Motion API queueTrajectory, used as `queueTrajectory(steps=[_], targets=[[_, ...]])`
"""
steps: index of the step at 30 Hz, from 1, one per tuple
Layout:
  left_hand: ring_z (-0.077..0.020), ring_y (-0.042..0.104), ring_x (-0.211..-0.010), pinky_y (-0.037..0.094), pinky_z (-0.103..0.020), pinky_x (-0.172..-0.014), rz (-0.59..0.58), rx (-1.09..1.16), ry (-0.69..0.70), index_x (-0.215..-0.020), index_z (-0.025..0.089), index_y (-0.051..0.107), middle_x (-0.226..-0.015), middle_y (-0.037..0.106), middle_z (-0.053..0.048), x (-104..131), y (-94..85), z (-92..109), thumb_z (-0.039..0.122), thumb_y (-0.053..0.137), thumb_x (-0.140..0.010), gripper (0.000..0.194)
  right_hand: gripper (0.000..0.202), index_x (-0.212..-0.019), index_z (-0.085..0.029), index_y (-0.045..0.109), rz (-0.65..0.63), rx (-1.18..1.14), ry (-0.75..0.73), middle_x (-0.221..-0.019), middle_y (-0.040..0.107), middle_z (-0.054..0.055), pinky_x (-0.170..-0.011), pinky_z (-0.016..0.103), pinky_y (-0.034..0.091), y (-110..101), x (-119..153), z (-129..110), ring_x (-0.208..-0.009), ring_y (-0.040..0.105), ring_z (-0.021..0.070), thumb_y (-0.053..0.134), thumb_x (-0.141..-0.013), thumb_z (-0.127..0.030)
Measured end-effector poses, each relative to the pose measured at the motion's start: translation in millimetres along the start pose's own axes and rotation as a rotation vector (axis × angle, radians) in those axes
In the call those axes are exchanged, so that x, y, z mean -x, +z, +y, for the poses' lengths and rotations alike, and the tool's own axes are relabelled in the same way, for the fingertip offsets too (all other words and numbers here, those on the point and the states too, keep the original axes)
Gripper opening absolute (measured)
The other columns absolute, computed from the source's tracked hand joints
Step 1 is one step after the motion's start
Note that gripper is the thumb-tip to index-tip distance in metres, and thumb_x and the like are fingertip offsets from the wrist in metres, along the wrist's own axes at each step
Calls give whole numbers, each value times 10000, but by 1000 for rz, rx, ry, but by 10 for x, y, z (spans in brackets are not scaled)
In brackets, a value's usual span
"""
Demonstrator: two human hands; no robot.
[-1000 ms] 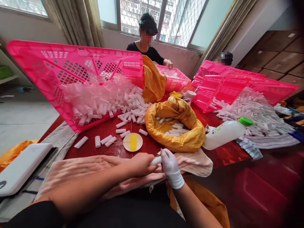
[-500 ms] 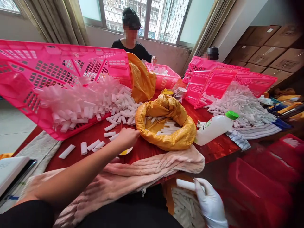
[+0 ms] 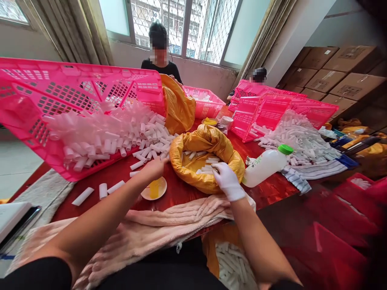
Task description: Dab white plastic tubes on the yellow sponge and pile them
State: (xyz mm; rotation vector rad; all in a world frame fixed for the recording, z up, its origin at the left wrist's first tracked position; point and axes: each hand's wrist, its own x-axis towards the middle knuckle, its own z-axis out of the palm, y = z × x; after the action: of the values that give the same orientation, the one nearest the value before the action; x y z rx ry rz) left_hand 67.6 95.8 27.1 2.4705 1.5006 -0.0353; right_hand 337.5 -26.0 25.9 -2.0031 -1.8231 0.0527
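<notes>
My bare left hand (image 3: 155, 170) is closed over the red table, between loose white tubes and the left side of a rolled-down yellow sack (image 3: 193, 182). What its fingers hold, if anything, is hidden. My right hand (image 3: 227, 179), in a white glove, reaches over the sack's front right rim. Its fingers are drawn together at short white tubes (image 3: 206, 170) lying inside; a small dark bit shows at the fingertips, too small to name. Near my left forearm lies a small white plate (image 3: 162, 189) with something yellow on it.
A tipped pink basket (image 3: 99, 72) spills white tubes (image 3: 121, 141) at left. A green-capped bottle (image 3: 266, 167) leans right of the sack. A pink towel (image 3: 181, 211) covers the table's front edge. Below is a bag of tubes (image 3: 232, 266). A person (image 3: 160, 66) sits opposite.
My right hand has moved from above the lower bag up to the sack; the white tube it held is no longer seen in it. My left hand has shifted slightly, uncovering the plate.
</notes>
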Motion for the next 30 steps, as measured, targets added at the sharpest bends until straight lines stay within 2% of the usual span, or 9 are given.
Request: queueTrajectory(steps=[2,4,7,10,13,16,19,25,30], targets=[[-222,559,-1133,426,-290,-961,98,74,-64,-1396,117,383,-1303,526,-169,192,-39,-199,65,390,-829,569,195,-944,-133,706,-238,182,9,-1025,675,158,-877,365,486,47,-354,-17,-980,627,275,609,-786,-194],[-218,534,-1174,418,-276,-985,176,180,-160,-1349,80,421,-1288,545,-161,441,-20,-389,83,426,-812,537,147,-848,-108,719,-340,262,8,-934,682,185,-810,385,500,101,-520,-43,-900,643,300,659,-737,-183],[-219,596,-1054,466,-305,-920,186,292,-217,-1182,125,556,-1146,631,-114,816,114,-582,136,480,-795,394,178,-906,-108,708,-280,219,-53,-992,675,189,-839,401,488,146,-532,-216,-938,633,304,595,-798,-191],[-236,601,-1034,462,-348,-916,147,206,-149,-1098,138,599,-1087,653,-116,1033,267,-648,135,454,-813,320,257,-1078,-174,657,-236,-148,-245,-1074,681,109,-902,363,480,248,-413,-578,-986,631,246,492,-892,-239],[-259,593,-1070,445,-378,-930,97,133,-134,-1145,124,583,-1132,646,-145,1071,346,-654,164,437,-850,331,317,-1196,-202,586,-302,-502,-453,-1141,668,64,-936,337,489,555,-287,-1003,-1027,626,194,407,-954,-304],[-254,605,-1059,444,-369,-913,88,147,-127,-1159,131,569,-1135,655,-140,1039,372,-651,206,432,-880,320,332,-1230,-163,557,-259,-455,-476,-1166,642,101,-973,361,480,975,-236,-1272,-1066,604,195,401,-946,-239],[-240,608,-1048,437,-351,-905,130,159,-134,-1152,144,565,-1131,662,-127,1014,395,-647,217,431,-891,303,340,-1196,-122,589,-222,-334,-445,-1092,639,145,-950,410,487,1228,-224,-1301,-1023,603,238,443,-889,-140],[-238,611,-1032,435,-347,-879,142,156,-154,-1131,152,572,-1117,665,-126,1003,422,-635,213,422,-891,289,370,-1164,-155,631,-178,-297,-806,-1170,615,157,-922,423,496,1120,-144,-1126,-1051,579,242,375,-902,-103],[-245,608,-1032,435,-354,-865,143,158,-157,-1108,156,572,-1118,661,-126,996,442,-637,226,414,-894,275,366,-1186,-203,628,-149,-282,-671,-1137,641,130,-962,407,492,1105,-117,-1146,-1046,591,246,438,-882,-129]])
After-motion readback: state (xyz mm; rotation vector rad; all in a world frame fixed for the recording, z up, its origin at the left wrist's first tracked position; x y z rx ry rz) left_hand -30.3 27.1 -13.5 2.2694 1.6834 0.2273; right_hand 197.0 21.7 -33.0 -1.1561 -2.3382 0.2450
